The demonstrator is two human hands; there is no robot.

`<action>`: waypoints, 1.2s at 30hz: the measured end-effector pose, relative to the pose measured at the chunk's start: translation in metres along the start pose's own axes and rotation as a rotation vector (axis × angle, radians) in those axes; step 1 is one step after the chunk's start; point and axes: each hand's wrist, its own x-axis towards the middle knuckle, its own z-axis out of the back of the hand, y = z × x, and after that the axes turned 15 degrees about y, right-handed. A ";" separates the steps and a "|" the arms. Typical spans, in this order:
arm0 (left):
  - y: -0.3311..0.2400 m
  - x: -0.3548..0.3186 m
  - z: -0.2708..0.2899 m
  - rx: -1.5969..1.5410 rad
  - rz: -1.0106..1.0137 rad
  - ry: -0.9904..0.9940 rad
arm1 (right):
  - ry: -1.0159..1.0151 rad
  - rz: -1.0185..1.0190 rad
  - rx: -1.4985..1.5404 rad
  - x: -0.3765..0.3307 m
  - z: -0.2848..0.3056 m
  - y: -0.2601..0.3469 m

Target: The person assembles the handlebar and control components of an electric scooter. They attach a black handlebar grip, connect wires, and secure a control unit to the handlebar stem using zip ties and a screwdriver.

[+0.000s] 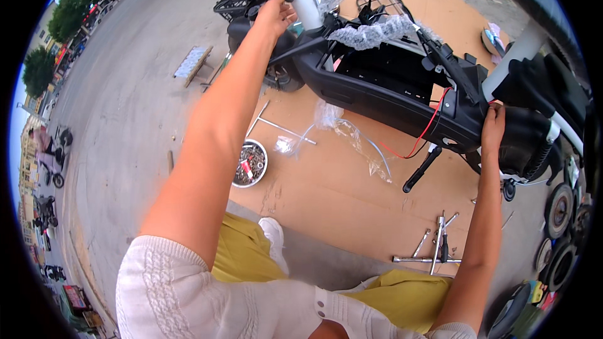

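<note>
Observed, across the middle of the frame, a wide sheet of brown cardboard (352, 213), spread under the work. Located above it, from upper centre to right, a partly stripped scooter with a long, hollow black plastic body (370, 103). Judged to be at a bracing step, with contact near both ends. Noted, at upper centre, a thick, pale grey cylindrical column (303, 3). Noted, at lower right, a cluster of silver metal hand tools (436, 248); advise stepping clear of it. Noted, left of centre, a long T-shaped metal wrench (282, 129); same caution. Found the bare left hand (274, 19) at upper centre-left, just beside the column, fingers loosely bent; cannot tell whether gripping anything. Found the bare right hand (494, 127) at right, laid against the body's right-hand end, fingers slightly curled; cannot tell how firm the hold. Recommend bearing evenly at both ends, to avoid twisting or tipping the scooter. Found, left of centre, a round white bowl of mixed metal fasteners (265, 166); avoid knocking with a foot. Found, right of centre, a thin, loose red wire (422, 138) hanging down the body's side; check against pinching before applying any pressure.
</note>
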 end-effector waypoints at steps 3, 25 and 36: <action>0.005 0.002 -0.005 0.010 -0.082 0.005 | -0.004 -0.043 -0.044 0.002 -0.002 0.004; 0.024 -0.018 -0.020 -0.140 -0.258 0.137 | 0.062 0.203 -0.309 -0.076 0.003 0.225; 0.025 -0.020 -0.008 -0.303 -0.194 0.272 | 0.374 0.501 0.022 0.067 -0.267 0.399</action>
